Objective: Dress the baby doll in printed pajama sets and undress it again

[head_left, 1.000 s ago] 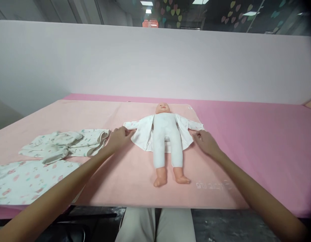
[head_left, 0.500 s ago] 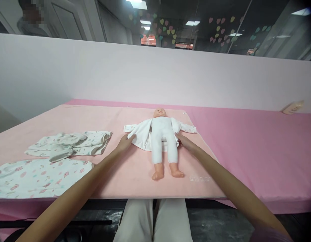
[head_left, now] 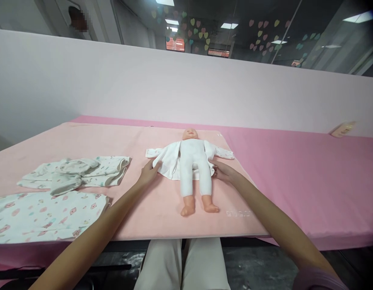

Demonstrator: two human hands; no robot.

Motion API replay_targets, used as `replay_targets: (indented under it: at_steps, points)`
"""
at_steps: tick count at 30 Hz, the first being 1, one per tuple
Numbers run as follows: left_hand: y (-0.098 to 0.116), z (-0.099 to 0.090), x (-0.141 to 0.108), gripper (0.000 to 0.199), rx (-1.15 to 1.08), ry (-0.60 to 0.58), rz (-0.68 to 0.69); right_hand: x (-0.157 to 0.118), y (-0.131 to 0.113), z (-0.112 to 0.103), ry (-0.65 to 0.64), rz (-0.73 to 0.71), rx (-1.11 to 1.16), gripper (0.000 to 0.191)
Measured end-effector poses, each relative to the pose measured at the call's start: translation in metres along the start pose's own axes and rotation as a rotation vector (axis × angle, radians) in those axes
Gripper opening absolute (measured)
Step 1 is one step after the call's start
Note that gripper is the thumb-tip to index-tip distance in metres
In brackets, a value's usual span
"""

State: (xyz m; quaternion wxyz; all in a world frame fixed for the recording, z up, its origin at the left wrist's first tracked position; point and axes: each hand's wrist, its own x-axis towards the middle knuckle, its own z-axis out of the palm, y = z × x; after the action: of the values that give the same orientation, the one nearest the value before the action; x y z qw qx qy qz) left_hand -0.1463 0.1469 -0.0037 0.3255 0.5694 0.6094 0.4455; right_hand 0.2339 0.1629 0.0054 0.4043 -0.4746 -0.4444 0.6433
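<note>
A baby doll (head_left: 194,152) with a white cloth body lies on its back, its bare feet toward me. Both its arms are inside the sleeves of a white baby shirt (head_left: 170,158), which is spread open under its torso. Patterned cuffs stick out on either side. My left hand (head_left: 149,170) is closed, pinching the shirt's left front panel between thumb and fingers. On the other side my right hand (head_left: 221,169) grips the right front edge, close to the doll's hip; some of its fingers are hidden by the cloth.
A peach mat (head_left: 162,217) covers part of the pink table top (head_left: 310,181). Folded patterned baby clothes (head_left: 110,171) and a printed white garment (head_left: 50,213) lie to the left. A bottle (head_left: 342,129) rests against the white partition (head_left: 186,88). Behind the glass, a person is at upper left.
Both hands keep their hold on the shirt edges, with hardly any movement. The view has shifted slightly, and the person behind the glass appears further right.
</note>
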Motion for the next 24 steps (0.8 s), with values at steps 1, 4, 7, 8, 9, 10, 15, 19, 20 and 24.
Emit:
replay_targets:
  at_steps: [1,4,7,8,9,10,15,19,20,24]
  points:
    - [-0.003,0.001,0.0,0.068,0.026,0.001,-0.005,0.002,-0.001,0.0,0.033,0.0,0.017,0.038]
    - [-0.008,0.001,0.0,0.068,0.005,0.003,-0.002,-0.001,-0.004,-0.011,0.094,-0.04,0.047,0.033]
    - [-0.007,0.001,-0.001,0.069,-0.066,0.017,-0.007,-0.012,-0.007,-0.026,0.083,-0.021,0.063,0.028]
    - [-0.006,0.002,-0.001,0.069,-0.072,0.014,-0.009,-0.016,-0.008,-0.029,0.068,0.002,0.058,0.027]
    - [-0.006,0.002,-0.001,0.068,-0.068,0.009,-0.01,-0.019,-0.007,-0.03,0.054,0.026,0.043,0.028]
    - [-0.005,0.003,-0.001,0.067,-0.059,0.005,-0.009,-0.02,-0.007,-0.028,0.039,0.05,0.019,0.03]
    - [-0.006,0.002,-0.001,0.066,-0.049,0.006,0.006,-0.006,-0.004,-0.004,-0.075,0.09,-0.055,0.049]
    - [-0.003,0.0,-0.005,0.065,-0.051,-0.002,0.019,0.005,-0.002,0.002,-0.103,0.071,-0.017,0.056]
    - [-0.002,0.0,-0.006,0.064,-0.052,-0.002,0.02,0.005,-0.002,0.0,-0.081,0.038,-0.01,0.056]
    - [0.0,0.001,-0.007,0.066,-0.071,-0.003,0.018,-0.001,0.002,-0.01,0.036,-0.098,-0.052,0.054]
